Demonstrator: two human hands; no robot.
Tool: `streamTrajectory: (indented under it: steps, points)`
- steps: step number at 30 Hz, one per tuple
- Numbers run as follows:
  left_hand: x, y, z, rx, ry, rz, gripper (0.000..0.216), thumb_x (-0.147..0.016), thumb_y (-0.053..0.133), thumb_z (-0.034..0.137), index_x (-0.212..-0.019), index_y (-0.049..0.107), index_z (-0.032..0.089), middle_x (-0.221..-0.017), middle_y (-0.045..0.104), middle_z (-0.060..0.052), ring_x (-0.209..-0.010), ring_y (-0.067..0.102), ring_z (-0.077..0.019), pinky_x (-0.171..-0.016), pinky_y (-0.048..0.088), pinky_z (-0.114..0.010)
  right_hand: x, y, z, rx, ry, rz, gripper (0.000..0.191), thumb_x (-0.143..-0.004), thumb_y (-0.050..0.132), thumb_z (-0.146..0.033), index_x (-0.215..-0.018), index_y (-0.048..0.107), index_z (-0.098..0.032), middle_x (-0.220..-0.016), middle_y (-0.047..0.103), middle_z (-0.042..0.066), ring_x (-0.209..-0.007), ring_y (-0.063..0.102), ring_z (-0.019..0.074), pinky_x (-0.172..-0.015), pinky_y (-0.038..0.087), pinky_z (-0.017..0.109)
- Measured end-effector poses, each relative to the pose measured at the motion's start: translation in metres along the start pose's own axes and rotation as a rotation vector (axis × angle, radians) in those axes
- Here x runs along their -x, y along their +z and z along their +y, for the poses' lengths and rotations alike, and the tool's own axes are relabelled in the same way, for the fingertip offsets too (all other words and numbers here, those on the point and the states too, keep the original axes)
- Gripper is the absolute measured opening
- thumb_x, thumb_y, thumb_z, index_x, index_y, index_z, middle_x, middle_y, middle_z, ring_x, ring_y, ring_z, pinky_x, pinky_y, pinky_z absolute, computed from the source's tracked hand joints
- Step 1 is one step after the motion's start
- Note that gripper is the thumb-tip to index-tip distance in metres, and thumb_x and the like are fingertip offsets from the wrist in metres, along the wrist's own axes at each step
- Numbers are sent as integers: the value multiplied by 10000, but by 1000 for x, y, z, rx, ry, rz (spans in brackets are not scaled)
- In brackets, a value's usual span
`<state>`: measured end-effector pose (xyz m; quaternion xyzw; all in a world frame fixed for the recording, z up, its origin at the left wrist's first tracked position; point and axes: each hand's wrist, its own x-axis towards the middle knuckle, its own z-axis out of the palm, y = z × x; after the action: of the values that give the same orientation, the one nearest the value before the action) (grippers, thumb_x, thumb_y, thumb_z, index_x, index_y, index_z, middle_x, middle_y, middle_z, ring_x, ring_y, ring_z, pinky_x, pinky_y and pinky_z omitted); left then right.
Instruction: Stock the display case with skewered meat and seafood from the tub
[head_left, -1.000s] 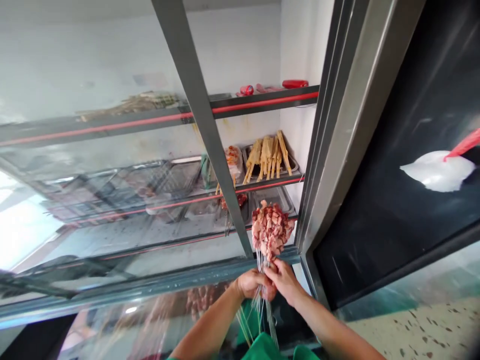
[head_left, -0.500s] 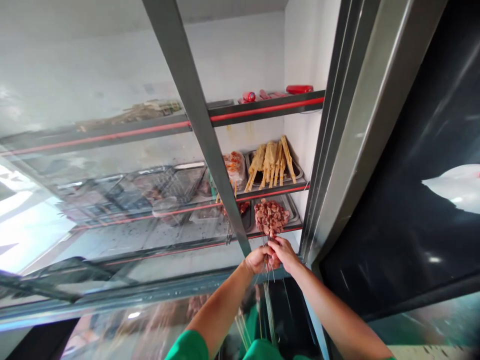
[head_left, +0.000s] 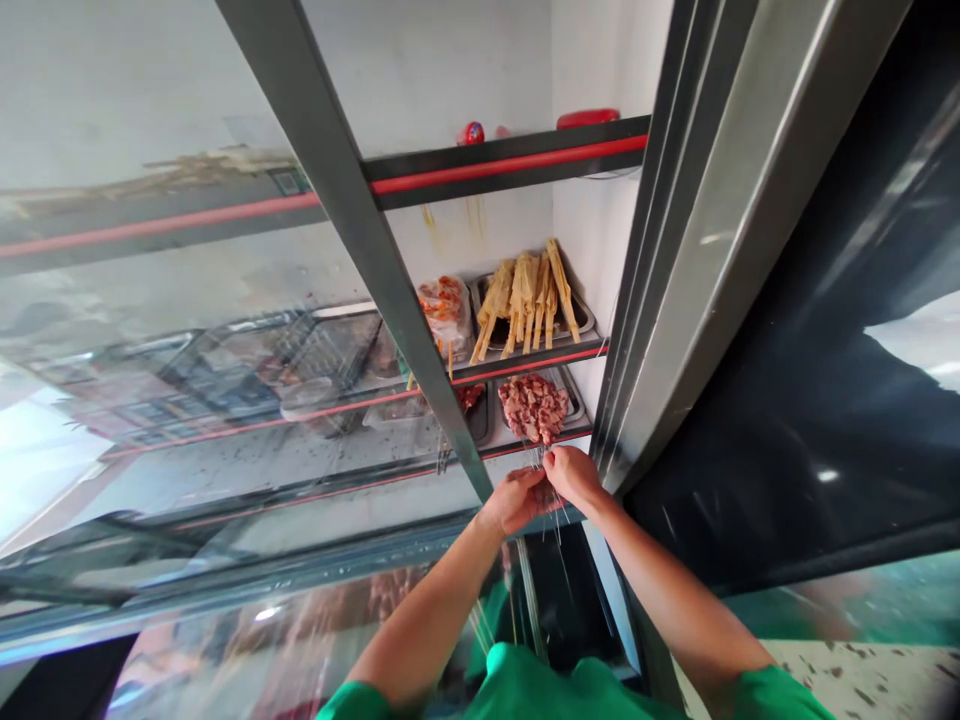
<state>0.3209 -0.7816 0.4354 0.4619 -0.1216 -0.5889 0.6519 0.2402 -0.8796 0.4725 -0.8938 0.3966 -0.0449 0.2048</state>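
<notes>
A thick bunch of meat skewers, with red and pale raw chunks, is over a metal tray on the lowest shelf; whether the meat rests on it I cannot tell. Thin sticks run from the bunch toward me. My left hand is closed around these sticks from the left and below. My right hand grips them just under the meat, its fingertips partly hidden. Both hands are close together at the front of the shelf.
A metal frame post slants down to the left of my hands, beside a glass pane. On the shelf above, a tray holds tofu-skin-like bundles beside a bag of reddish food. A steel door frame stands on the right.
The view has tilted and shelves appear higher and further left. The meat bunch sits flatter over the tray, and my right hand has turned to a more closed grip on the sticks.
</notes>
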Motion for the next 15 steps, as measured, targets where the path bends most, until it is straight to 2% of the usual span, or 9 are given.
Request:
streamTrajectory:
  steps: [3, 8, 12, 15]
  points:
    - [-4, 8, -1, -108, 44, 68, 120, -815, 660, 213, -744, 613, 129, -650, 682, -63, -584, 650, -158, -641, 548, -302, 1, -2, -1, 45, 3, 25, 363, -959, 379, -230, -1005, 720, -113, -1005, 740, 148, -954, 690, 236, -712, 419, 287]
    - [-3, 11, 4, -206, 23, 86, 190, -860, 582, 221, -699, 597, 122, -579, 671, -97, -450, 606, -165, -478, 488, -270, -6, -3, 6, -10, 15, 50, 329, -941, 412, -219, -957, 724, -114, -946, 743, 152, -907, 690, 230, -670, 408, 272]
    - [-1, 14, 5, -237, 39, 111, 187, -900, 483, 196, -755, 587, 142, -630, 685, -96, -520, 645, -188, -511, 516, -296, -15, -3, 13, -140, 46, 15, 323, -942, 422, -212, -840, 719, -138, -808, 735, 107, -784, 681, 177, -618, 393, 232]
    - [-1, 12, 2, -262, 127, 204, 146, -898, 510, 221, -787, 592, 174, -642, 655, -39, -578, 644, -184, -538, 520, -293, -15, 0, 16, -155, 78, 7, 358, -970, 395, -255, -818, 697, -138, -735, 713, 86, -672, 666, 153, -569, 392, 220]
